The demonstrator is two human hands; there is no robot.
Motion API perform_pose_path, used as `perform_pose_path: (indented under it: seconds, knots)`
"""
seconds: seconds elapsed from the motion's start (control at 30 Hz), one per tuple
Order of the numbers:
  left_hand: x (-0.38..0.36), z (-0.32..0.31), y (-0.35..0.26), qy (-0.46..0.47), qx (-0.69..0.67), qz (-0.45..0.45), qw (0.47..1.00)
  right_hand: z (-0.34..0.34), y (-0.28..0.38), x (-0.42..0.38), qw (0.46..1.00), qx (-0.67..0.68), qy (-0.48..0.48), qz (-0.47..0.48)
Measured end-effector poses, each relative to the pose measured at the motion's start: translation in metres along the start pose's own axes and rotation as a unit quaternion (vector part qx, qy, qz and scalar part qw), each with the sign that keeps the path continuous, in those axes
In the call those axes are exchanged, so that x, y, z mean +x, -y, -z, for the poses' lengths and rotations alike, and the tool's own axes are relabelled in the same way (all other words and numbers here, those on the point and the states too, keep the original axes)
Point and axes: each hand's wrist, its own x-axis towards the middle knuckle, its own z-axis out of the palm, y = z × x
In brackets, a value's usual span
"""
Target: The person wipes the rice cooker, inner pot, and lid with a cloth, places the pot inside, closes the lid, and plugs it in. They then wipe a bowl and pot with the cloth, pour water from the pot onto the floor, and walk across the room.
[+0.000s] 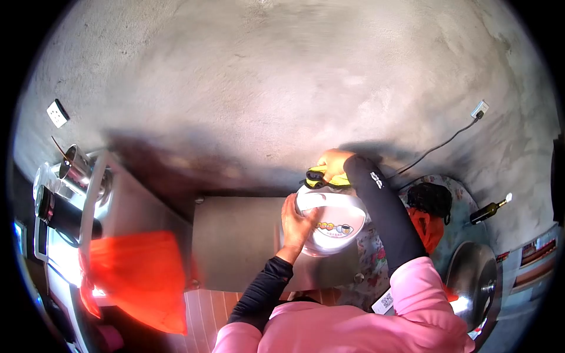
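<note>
A white rounded appliance (338, 215) with a small coloured cartoon print stands over a grey-brown tabletop (235, 235), tilted toward me. My left hand (297, 222) is closed around its left side, thumb across the white surface. At the appliance's far edge, my right hand (334, 163) grips a bunched yellow and black cloth (326, 177), pressed close to the white rim. The underside of the appliance and the fingertips of my right hand are hidden.
An orange-red plastic bag (138, 273) hangs at the left near a metal pot (76, 163) and a dark cylindrical container (56, 212). On the right are a large metal lid (472, 282), a dark bottle (485, 212) and a black bag (429, 200). A cable (441, 144) runs from the wall.
</note>
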Motion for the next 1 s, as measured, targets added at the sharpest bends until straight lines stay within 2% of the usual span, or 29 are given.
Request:
perform_pose_path:
  seconds: [0.13,0.2,0.27,0.33,0.4,0.47,0.5,0.6,0.63,0.77,0.87,0.93,1.0]
  knots:
    - [-0.003,-0.002,0.002,-0.014,0.01,-0.011,1.0,0.007,0.022,0.003,0.994,-0.095,0.015,-0.058]
    - [-0.003,-0.001,0.001,-0.016,0.007,-0.009,1.0,0.004,0.03,0.009,0.972,-0.212,-0.006,-0.096]
    - [-0.003,-0.001,0.0,-0.013,0.019,-0.002,1.0,0.001,0.036,0.014,0.963,-0.241,-0.012,-0.121]
    - [-0.004,-0.001,0.003,-0.024,0.019,-0.004,1.0,-0.013,0.016,0.038,0.921,-0.283,-0.169,-0.205]
    - [-0.003,-0.003,0.003,-0.035,0.029,-0.024,0.999,0.005,0.017,0.012,0.944,-0.252,-0.111,-0.183]
    - [-0.002,-0.002,0.003,-0.025,0.019,-0.025,0.999,0.016,-0.002,-0.007,0.971,-0.185,-0.117,-0.09]
    - [-0.003,-0.003,0.003,-0.035,0.024,-0.026,0.999,0.02,-0.002,-0.016,0.979,-0.125,-0.153,-0.053]
    - [-0.006,-0.003,0.0,-0.047,0.035,-0.034,0.998,0.018,0.011,-0.023,0.991,-0.055,-0.114,-0.039]
    - [-0.006,-0.004,0.001,-0.049,0.034,-0.031,0.998,0.003,0.001,-0.006,0.991,-0.093,-0.084,-0.053]
    - [-0.006,-0.004,0.003,-0.043,0.033,-0.027,0.998,0.001,0.011,-0.006,0.976,-0.146,-0.083,-0.138]
    - [-0.006,-0.006,0.004,-0.047,0.026,-0.028,0.998,0.005,0.019,-0.026,0.966,-0.176,-0.133,-0.135]
    - [-0.005,-0.005,0.005,-0.049,0.024,-0.025,0.998,0.001,-0.005,-0.021,0.96,-0.188,-0.141,-0.152]
    - [-0.005,-0.006,0.007,-0.051,0.028,-0.028,0.998,0.003,-0.023,-0.039,0.972,-0.121,-0.174,-0.105]
